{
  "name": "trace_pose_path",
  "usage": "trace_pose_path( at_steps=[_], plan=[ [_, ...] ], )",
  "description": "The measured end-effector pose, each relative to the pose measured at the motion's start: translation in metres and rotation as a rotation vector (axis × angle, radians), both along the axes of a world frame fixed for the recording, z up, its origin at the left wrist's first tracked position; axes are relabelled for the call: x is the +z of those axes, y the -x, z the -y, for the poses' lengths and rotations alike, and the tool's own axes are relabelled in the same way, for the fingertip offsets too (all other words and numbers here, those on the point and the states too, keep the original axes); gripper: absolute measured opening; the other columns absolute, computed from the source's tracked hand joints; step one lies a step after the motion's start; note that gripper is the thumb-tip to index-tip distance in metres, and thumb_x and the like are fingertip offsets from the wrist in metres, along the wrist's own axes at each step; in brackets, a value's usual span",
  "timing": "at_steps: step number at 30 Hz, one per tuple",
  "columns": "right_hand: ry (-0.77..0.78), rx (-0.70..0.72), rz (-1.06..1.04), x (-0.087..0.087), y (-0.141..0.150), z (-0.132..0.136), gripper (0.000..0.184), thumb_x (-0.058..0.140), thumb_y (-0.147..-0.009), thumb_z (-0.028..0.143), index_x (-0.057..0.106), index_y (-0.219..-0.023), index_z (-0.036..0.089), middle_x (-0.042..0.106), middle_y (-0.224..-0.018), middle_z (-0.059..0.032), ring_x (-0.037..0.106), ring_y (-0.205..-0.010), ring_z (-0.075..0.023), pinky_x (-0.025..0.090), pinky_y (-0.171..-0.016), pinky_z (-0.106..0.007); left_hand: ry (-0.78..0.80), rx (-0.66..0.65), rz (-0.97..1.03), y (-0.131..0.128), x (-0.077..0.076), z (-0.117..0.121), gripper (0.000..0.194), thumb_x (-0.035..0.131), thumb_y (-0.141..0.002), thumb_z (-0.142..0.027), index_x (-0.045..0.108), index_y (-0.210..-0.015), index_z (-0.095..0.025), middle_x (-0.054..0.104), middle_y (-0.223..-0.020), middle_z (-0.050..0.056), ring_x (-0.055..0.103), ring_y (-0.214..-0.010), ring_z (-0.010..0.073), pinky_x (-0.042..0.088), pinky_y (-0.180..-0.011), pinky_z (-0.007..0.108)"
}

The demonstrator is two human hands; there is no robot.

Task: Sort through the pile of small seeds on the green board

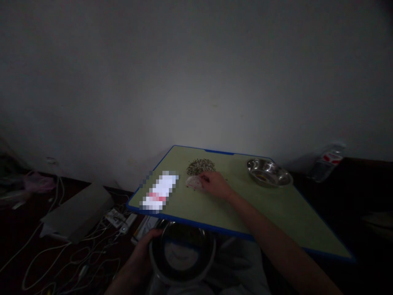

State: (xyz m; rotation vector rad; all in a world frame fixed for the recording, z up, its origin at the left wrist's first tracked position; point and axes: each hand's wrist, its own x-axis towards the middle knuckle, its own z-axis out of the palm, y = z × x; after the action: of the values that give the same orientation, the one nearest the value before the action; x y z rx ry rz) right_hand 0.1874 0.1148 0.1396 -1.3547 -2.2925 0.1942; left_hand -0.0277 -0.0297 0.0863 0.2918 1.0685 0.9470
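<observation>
My left hand (150, 241) is closed on the left rim of a deep metal bowl (213, 250), just below the near edge of the low table. Over the tabletop, my right hand (215, 183) has its fingers pinched together. Those fingertips meet the right side of a small pale, whitish-pink patch (193, 182); whether it is grains or a thin film I cannot tell. What the pinch holds is too small to make out. Just behind the patch lies a spread of small black and white grains (201, 165), with a few dark specks scattered around.
The green table (251, 217) has a blue rim and stands against the wall. A phone-like bright screen (161, 190), blurred out, lies at its left. A shiny metal basin (270, 174) sits back right. Cables and a grey box (80, 209) cover the left floor; a plastic bottle (327, 162) is right.
</observation>
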Motion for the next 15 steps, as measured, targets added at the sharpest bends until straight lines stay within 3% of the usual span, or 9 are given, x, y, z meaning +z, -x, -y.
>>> trace_pose_path(
  at_steps=[5,11,15],
  plan=[
    [0.054,0.102,-0.016,-0.001,0.0,0.002,0.021,0.045,-0.079,0.022,0.064,-0.083,0.016,0.065,-0.071,-0.003,0.056,-0.063,-0.0114,0.036,-0.059,-0.021,0.007,0.027,-0.007,0.004,-0.003,0.0,0.015,0.057,-0.066,-0.022,0.064,-0.056,-0.014,0.067,-0.049,0.004,0.061,-0.047,0.0192,0.045,-0.057,0.03],
    [0.137,0.195,-0.014,0.001,0.001,0.014,0.019,0.048,-0.076,0.023,0.065,-0.08,0.015,0.064,-0.065,-0.0021,0.056,-0.058,-0.0105,0.038,-0.057,-0.021,0.034,0.026,0.003,0.005,0.005,-0.001,0.017,0.055,-0.066,-0.022,0.066,-0.059,-0.012,0.068,-0.051,0.006,0.064,-0.059,0.0205,0.046,-0.065,0.028],
    [0.338,0.255,-0.009,0.004,0.002,0.025,0.021,0.047,-0.078,0.028,0.064,-0.082,0.017,0.061,-0.053,0.001,0.054,-0.044,-0.0083,0.038,-0.047,-0.018,0.08,0.044,0.004,0.007,0.003,-0.001,0.017,0.054,-0.067,-0.022,0.066,-0.06,-0.012,0.07,-0.054,0.006,0.064,-0.058,0.0206,0.046,-0.062,0.03]
  ],
)
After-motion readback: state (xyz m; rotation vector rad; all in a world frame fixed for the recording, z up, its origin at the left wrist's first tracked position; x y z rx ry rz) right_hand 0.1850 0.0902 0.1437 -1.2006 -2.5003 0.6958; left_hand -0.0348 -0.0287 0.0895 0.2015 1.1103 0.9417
